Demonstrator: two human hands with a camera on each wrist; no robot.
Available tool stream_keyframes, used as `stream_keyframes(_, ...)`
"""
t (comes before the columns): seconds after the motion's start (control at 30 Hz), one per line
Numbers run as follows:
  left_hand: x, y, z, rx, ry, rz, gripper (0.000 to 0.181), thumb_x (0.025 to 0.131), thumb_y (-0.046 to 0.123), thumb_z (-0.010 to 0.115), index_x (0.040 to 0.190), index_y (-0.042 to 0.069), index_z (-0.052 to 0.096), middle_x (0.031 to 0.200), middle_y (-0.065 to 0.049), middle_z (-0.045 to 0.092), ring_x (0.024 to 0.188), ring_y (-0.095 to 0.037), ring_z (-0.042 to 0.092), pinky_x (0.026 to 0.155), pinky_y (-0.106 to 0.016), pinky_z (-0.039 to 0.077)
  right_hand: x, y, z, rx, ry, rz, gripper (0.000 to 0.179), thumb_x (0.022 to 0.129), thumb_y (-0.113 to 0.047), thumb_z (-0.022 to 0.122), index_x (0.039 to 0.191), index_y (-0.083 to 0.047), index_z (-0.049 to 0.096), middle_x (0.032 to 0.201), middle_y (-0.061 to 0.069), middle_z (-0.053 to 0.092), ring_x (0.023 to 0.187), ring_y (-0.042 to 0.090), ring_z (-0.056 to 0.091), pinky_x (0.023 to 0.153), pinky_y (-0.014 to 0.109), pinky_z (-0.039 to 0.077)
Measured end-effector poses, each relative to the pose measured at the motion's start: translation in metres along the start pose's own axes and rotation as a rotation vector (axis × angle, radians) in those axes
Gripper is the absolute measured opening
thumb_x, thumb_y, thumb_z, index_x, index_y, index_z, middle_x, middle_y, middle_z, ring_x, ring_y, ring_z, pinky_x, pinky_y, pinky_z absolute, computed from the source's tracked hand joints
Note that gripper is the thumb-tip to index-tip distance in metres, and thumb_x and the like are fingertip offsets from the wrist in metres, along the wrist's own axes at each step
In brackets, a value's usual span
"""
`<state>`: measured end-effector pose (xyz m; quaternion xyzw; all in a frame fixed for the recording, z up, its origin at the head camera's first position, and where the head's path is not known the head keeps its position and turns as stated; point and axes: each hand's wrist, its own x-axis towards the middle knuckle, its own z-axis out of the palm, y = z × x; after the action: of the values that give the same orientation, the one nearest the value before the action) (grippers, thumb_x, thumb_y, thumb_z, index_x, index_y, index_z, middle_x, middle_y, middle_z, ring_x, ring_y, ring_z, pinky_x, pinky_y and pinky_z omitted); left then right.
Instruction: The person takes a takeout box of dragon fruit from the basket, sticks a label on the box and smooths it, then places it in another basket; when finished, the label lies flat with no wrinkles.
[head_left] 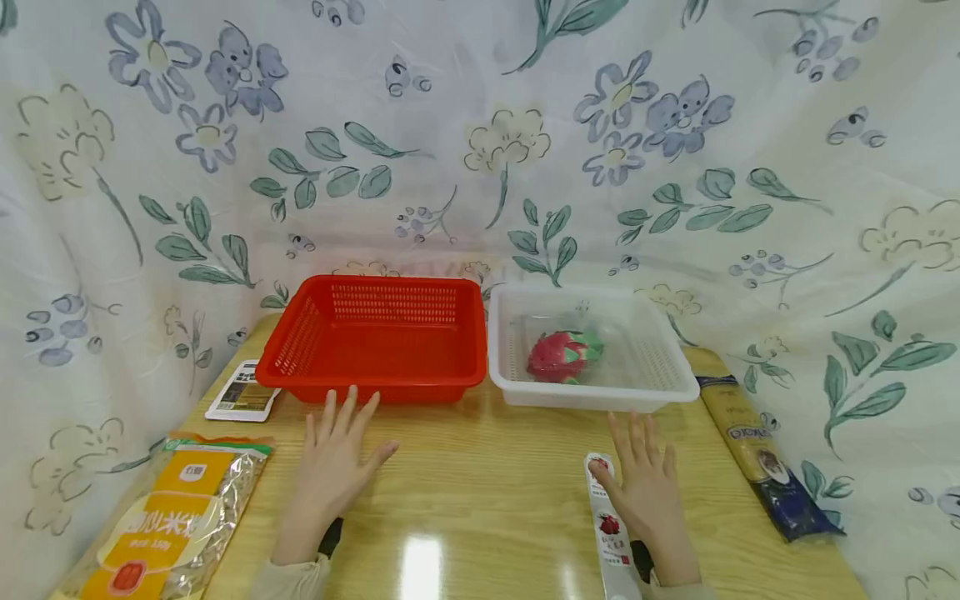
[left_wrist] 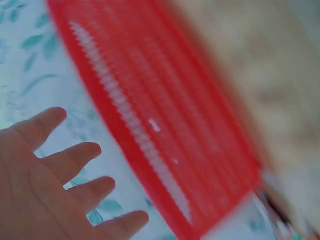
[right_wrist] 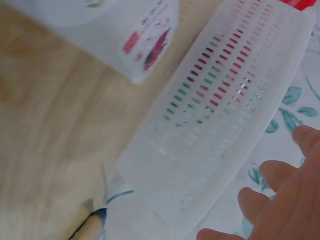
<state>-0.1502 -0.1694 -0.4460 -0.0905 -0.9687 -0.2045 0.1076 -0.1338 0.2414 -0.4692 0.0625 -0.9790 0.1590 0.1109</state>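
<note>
My left hand (head_left: 333, 462) is spread over the table just in front of the red plastic basket (head_left: 393, 393), fingers straight and holding nothing. The fingers of my right hand (head_left: 647, 487) are also spread, and it holds nothing. It is in front of the white basket (head_left: 592, 397), beside a long white strip (head_left: 611, 529) printed with red dragon fruit pictures; whether the thumb touches the strip I cannot tell. Inside the white basket lies a red and green dragon fruit (head_left: 557, 357) in what looks like clear plastic. Both wrist views show the fingers (left_wrist: 82, 155) apart from the baskets.
At the left edge lies a large orange and clear food bag (head_left: 153, 525). Behind it, a small white and dark packet (head_left: 243, 393) sits beside the red basket. A yellow and blue package (head_left: 765, 458) lies along the table's right edge. A flowered cloth (head_left: 450, 167) hangs behind.
</note>
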Motion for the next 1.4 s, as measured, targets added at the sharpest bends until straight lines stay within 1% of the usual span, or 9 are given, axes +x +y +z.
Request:
stream_keyframes(0.2,0.053,0.055,-0.002,-0.320,-0.088,0.085,0.067,0.097,0.047,0.052,0.151,0.012,0.034,0.161,-0.013,0.023,0.150,-0.036,0.011,0.118,-0.061,0.017,0.022,-0.015,0.001,-0.005,0.013,-0.037,0.074,0.095,-0.051,0.051,0.155,-0.016,0.023,0.162,0.018,0.015,0.147,0.044,0.015,0.111,0.073,0.012)
stream_keyframes(0.4,0.135,0.118,0.010,-0.573,-0.256,0.047,0.056,0.098,0.037,0.052,0.145,0.008,0.043,0.150,-0.013,0.044,0.135,-0.033,0.045,0.113,-0.050,0.037,0.042,-0.029,0.007,0.020,-0.032,-0.031,0.074,0.096,-0.051,0.049,0.156,-0.019,0.018,0.163,0.014,0.012,0.150,0.038,0.011,0.113,0.072,0.008)
stream_keyframes(0.5,0.170,0.141,0.021,-0.683,-0.438,-0.056,0.059,0.099,0.037,0.049,0.147,0.005,0.039,0.153,-0.014,0.040,0.138,-0.033,0.042,0.113,-0.048,0.037,0.049,-0.032,0.010,0.023,-0.044,-0.018,0.073,0.097,-0.047,0.050,0.156,-0.017,0.020,0.163,0.014,0.014,0.150,0.038,0.011,0.112,0.074,0.008)
stream_keyframes(0.6,0.191,0.155,0.034,-0.827,-0.580,-0.236,0.061,0.100,0.035,0.048,0.149,0.002,0.033,0.157,-0.015,0.030,0.142,-0.037,0.032,0.116,-0.051,0.031,0.052,-0.033,0.013,0.032,-0.059,-0.003,0.072,0.097,-0.048,0.048,0.155,-0.016,0.021,0.162,0.014,0.015,0.150,0.038,0.010,0.111,0.074,0.006)
stream_keyframes(0.73,0.202,0.164,0.049,-0.903,-0.634,-0.393,0.058,0.100,0.035,0.048,0.149,0.007,0.035,0.158,-0.015,0.027,0.143,-0.040,0.028,0.115,-0.058,0.028,0.054,-0.034,0.015,0.042,-0.056,0.005,0.071,0.098,-0.052,0.045,0.155,-0.016,0.023,0.162,0.013,0.016,0.150,0.038,0.011,0.111,0.075,0.006)
stream_keyframes(1.1,0.207,0.168,0.070,-0.906,-0.670,-0.519,0.064,0.095,0.036,0.056,0.147,0.005,0.037,0.154,-0.021,0.032,0.134,-0.047,0.037,0.112,-0.057,0.035,0.053,-0.032,0.018,0.056,-0.021,0.007,0.068,0.098,-0.050,0.046,0.154,-0.018,0.026,0.162,0.011,0.018,0.150,0.037,0.010,0.110,0.075,0.009)
stream_keyframes(1.2,0.209,0.169,0.080,-1.021,-0.646,-0.590,0.061,0.096,0.030,0.058,0.146,0.002,0.038,0.154,-0.018,0.033,0.137,-0.039,0.035,0.115,-0.051,0.034,0.052,-0.033,0.019,0.063,-0.017,0.001,0.066,0.098,-0.048,0.047,0.154,-0.018,0.028,0.162,0.011,0.019,0.150,0.037,0.011,0.109,0.076,0.010)
stream_keyframes(1.33,0.212,0.172,0.092,-1.122,-0.657,-0.598,0.056,0.099,0.020,0.054,0.147,-0.001,0.035,0.156,-0.017,0.031,0.142,-0.032,0.032,0.115,-0.043,0.036,0.052,-0.032,0.020,0.064,-0.011,0.001,0.066,0.098,-0.047,0.049,0.154,-0.019,0.028,0.162,0.010,0.019,0.150,0.037,0.012,0.109,0.076,0.012)
stream_keyframes(1.4,0.213,0.174,0.095,-1.077,-0.668,-0.561,0.055,0.100,0.022,0.052,0.148,0.000,0.034,0.156,-0.017,0.032,0.141,-0.033,0.034,0.115,-0.046,0.034,0.053,-0.031,0.019,0.069,-0.010,0.005,0.066,0.098,-0.047,0.049,0.154,-0.019,0.028,0.162,0.010,0.020,0.150,0.037,0.013,0.109,0.076,0.011)
